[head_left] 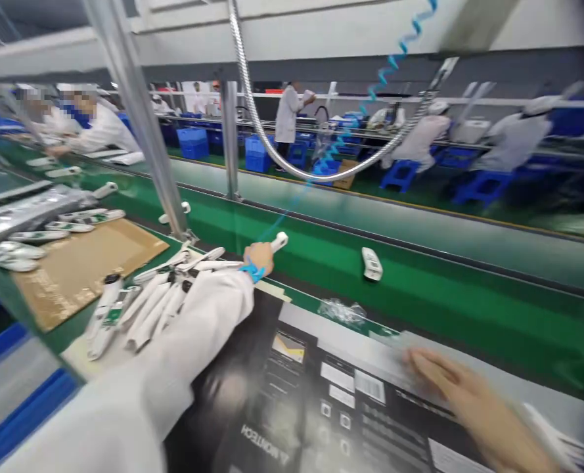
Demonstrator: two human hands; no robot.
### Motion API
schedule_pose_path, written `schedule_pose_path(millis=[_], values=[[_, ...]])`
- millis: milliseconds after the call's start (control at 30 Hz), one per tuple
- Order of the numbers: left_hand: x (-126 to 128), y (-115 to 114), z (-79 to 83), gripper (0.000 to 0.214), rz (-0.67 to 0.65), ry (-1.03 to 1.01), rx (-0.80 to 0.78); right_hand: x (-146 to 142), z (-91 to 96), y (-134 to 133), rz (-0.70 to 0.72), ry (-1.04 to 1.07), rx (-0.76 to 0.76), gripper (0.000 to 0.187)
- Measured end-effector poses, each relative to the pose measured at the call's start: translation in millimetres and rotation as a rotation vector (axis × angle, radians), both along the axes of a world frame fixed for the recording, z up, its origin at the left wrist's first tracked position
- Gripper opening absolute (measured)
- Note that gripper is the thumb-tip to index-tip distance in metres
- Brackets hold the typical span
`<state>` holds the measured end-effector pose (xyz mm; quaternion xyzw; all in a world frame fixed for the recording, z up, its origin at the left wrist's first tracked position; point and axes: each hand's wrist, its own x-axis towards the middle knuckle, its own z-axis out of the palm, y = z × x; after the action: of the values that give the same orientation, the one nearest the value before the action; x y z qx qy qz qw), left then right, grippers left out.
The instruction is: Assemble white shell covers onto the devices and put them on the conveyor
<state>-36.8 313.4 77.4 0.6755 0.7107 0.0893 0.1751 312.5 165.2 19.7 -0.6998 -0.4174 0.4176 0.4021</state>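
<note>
My left hand (259, 257), with a blue wrist strap (253, 270), is closed around a white plastic handle-shaped part (280, 241) whose rounded end has a hole. It reaches over the near edge of the green conveyor belt (316, 253). Beside that forearm lies a pile of similar white plastic housings (148, 302), some showing green circuit boards. My right hand (452, 387) is smeared by motion over a dark printed cardboard sheet (262, 368). Its fingers point left, near a translucent patch I cannot make out. Farther along the belt lies a white device with buttons (371, 264).
Crumpled clear plastic (343, 311) lies at the belt's near edge. A brown cardboard piece (94, 263) is on the left. A metal post (138, 118) rises by the belt; a flexible metal conduit (292, 169) and a blue coiled hose (370, 92) hang ahead. Co-workers in white sit beyond.
</note>
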Motion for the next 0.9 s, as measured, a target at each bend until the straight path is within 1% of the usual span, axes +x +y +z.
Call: schedule_pose_path(millis=[33, 67, 100, 167, 233, 300, 333, 400, 467, 533, 600, 667, 700, 733, 767, 800, 867, 900], values=[[-2, -7, -2.3, 0.031, -0.021, 0.013, 0.02, 1, 2.3, 20, 0.049, -0.05, -0.021, 0.034], [-4, -17, -4.7, 0.025, -0.048, 0.017, 0.043, 1, 2.5, 43, 0.089, -0.128, -0.024, 0.035], [-7, -28, -7.3, 0.019, -0.082, 0.014, 0.061, 1, 1.1, 67, 0.106, -0.244, -0.007, 0.034], [-10, -56, -13.2, 0.017, -0.157, -0.002, 0.084, -7, -5.4, 114, 0.081, -0.362, 0.007, 0.03], [-11, -85, -21.4, 0.016, -0.222, -0.016, 0.075, -22, -13.8, 156, 0.025, -0.461, 0.025, 0.035], [-11, -109, -31.9, 0.012, -0.253, -0.017, 0.062, -44, -20.2, 185, -0.006, -0.527, 0.039, 0.045], [-12, -117, -37.3, 0.015, -0.257, -0.023, 0.066, -54, -21.7, 195, -0.005, -0.544, 0.044, 0.048], [-14, -129, -44.9, 0.022, -0.237, -0.057, 0.082, -73, -19.8, 205, 0.036, -0.547, 0.047, 0.05], [-16, -133, -44.5, 0.02, -0.232, -0.151, 0.097, -86, -10.2, 199, 0.14, -0.511, 0.049, 0.049], [-13, -135, -35.0, 0.02, -0.241, -0.289, 0.168, -92, 6.8, 179, 0.297, -0.451, 0.051, 0.047], [-7, -137, -19.7, 0.025, -0.248, -0.391, 0.318, -94, 29.2, 145, 0.533, -0.364, 0.088, 0.044], [1, -140, -4.4, 0.032, -0.266, -0.417, 0.434, -95, 52.1, 104, 0.814, -0.267, 0.183, 0.041], [6, -143, 1.6, 0.037, -0.289, -0.423, 0.429, -95, 61.7, 82, 0.934, -0.228, 0.239, 0.039], [11, -146, 6.3, 0.041, -0.317, -0.439, 0.372, -94, 69.1, 62, 1.024, -0.206, 0.29, 0.036], [16, -149, 9.6, 0.042, -0.351, -0.469, 0.275, -92, 73.8, 44, 1.071, -0.208, 0.33, 0.035], [21, -153, 11.7, 0.04, -0.385, -0.507, 0.161, -89, 75.7, 28, 1.069, -0.234, 0.357, 0.034], [30, -162, 13.4, 0.033, -0.413, -0.563, -0.028, -83, 72.4, 3, 0.984, -0.314, 0.423, 0.035], [34, -167, 13.5, 0.032, -0.403, -0.569, -0.07, -80, 68.5, -6, 0.92, -0.359, 0.467, 0.035]])
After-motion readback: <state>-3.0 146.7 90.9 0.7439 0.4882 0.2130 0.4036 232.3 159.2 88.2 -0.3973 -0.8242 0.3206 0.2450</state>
